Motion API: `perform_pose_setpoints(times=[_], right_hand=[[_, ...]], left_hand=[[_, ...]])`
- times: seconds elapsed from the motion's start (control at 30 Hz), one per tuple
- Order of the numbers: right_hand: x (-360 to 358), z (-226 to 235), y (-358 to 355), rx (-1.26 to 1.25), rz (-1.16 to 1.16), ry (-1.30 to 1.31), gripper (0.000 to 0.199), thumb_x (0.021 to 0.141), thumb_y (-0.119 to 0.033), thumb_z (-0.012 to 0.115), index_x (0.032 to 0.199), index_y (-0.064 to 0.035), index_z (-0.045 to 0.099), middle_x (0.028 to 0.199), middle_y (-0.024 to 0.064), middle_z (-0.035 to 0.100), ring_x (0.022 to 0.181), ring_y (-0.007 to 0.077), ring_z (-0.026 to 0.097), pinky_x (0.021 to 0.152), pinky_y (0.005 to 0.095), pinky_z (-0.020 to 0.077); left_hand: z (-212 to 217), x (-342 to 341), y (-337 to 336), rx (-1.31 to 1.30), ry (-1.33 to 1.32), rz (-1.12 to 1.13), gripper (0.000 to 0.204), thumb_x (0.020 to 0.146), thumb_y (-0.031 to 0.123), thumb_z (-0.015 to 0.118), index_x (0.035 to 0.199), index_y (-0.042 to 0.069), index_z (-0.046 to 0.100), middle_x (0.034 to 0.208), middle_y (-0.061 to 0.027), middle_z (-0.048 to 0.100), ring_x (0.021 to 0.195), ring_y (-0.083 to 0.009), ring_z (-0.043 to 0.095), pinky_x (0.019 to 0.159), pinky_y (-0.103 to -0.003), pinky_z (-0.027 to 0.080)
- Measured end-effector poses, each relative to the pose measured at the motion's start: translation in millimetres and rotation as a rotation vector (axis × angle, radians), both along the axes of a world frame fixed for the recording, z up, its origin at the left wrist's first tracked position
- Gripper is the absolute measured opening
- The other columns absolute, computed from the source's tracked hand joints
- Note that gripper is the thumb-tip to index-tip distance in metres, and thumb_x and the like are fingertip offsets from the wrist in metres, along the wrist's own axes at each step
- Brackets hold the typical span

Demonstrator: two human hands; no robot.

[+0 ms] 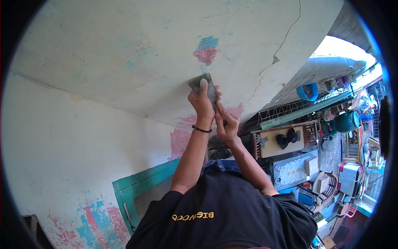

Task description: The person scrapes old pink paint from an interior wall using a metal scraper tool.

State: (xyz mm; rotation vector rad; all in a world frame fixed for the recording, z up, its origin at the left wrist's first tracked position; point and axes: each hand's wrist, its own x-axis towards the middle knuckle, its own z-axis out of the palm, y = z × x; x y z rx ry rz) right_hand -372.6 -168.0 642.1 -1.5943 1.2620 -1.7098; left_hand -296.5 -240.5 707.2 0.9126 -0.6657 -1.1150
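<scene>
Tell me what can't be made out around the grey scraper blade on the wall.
Head view:
- flat grey scraper blade: lower part covered by left hand.
- its handle: hidden inside right hand.
- cracked pale plaster wall beneath the blade: covered.
- cluttered wooden shelf: items too small.

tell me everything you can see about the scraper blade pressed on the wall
The flat grey metal scraper blade looks dull and worn, roughly rectangular. It lies flat against the pale, cracked plaster wall just below a red and blue paint patch. The left hand presses fingers on it; the right hand grips below, hiding the handle.
</scene>
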Motion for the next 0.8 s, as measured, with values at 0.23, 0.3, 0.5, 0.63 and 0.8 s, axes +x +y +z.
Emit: perform_pose_setpoints(times=[0.23, 0.3, 0.5, 0.63, 0.8], right_hand=[[9, -4, 8, 0.043, -0.02, -0.031, 0.04, 0.092, 0.0, 0.061, 0.132, 0.001, 0.065, 0.064, 0.0133, 0.059, 0.052, 0.0118, 0.054, 0.053, 0.0278, 0.0456], [6, -12, 4, -0.018, -0.025, -0.05, 0.04, 0.093, 0.0, 0.06, 0.132, 0.0009, 0.065, 0.064, 0.013, 0.06, 0.053, 0.0103, 0.054, 0.053, 0.027, 0.0455], [11, -6, 7, 0.067, -0.025, -0.073, 0.04, 0.092, 0.001, 0.059, 0.132, 0.0028, 0.064, 0.067, 0.0142, 0.062, 0.056, 0.0094, 0.054, 0.055, 0.0262, 0.0457], [8, -11, 5, 0.008, -0.01, -0.066, 0.041, 0.092, 0.002, 0.06, 0.133, 0.003, 0.063, 0.068, 0.0171, 0.062, 0.056, 0.0107, 0.057, 0.056, 0.0272, 0.0467], [7, -6, 11, 0.034, -0.014, -0.055, 0.042, 0.091, 0.003, 0.06, 0.132, 0.0034, 0.064, 0.075, 0.0236, 0.066, 0.058, 0.0154, 0.064, 0.058, 0.0297, 0.05]], left_hand=[[-9, 3, 4, 0.077, -0.05, -0.038, 0.037, 0.1, 0.035, 0.066, 0.086, 0.001, 0.063, 0.072, -0.0118, 0.068, 0.053, -0.0168, 0.063, 0.046, -0.028, 0.049], [-12, 3, 0, 0.068, -0.024, -0.034, 0.038, 0.1, 0.036, 0.066, 0.086, 0.001, 0.063, 0.071, -0.0117, 0.068, 0.053, -0.0167, 0.063, 0.046, -0.028, 0.049], [-5, 3, 2, 0.058, -0.083, -0.051, 0.036, 0.1, 0.035, 0.066, 0.091, 0.001, 0.063, 0.072, -0.0115, 0.068, 0.052, -0.0166, 0.063, 0.046, -0.028, 0.048], [-13, 4, -2, 0.101, -0.051, -0.053, 0.036, 0.099, 0.036, 0.066, 0.09, 0.002, 0.062, 0.072, -0.0123, 0.068, 0.053, -0.0166, 0.062, 0.044, -0.029, 0.047], [-16, 4, 5, 0.062, -0.067, -0.065, 0.034, 0.099, 0.034, 0.067, 0.092, 0.001, 0.064, 0.072, -0.0117, 0.068, 0.053, -0.0166, 0.063, 0.045, -0.028, 0.049]])
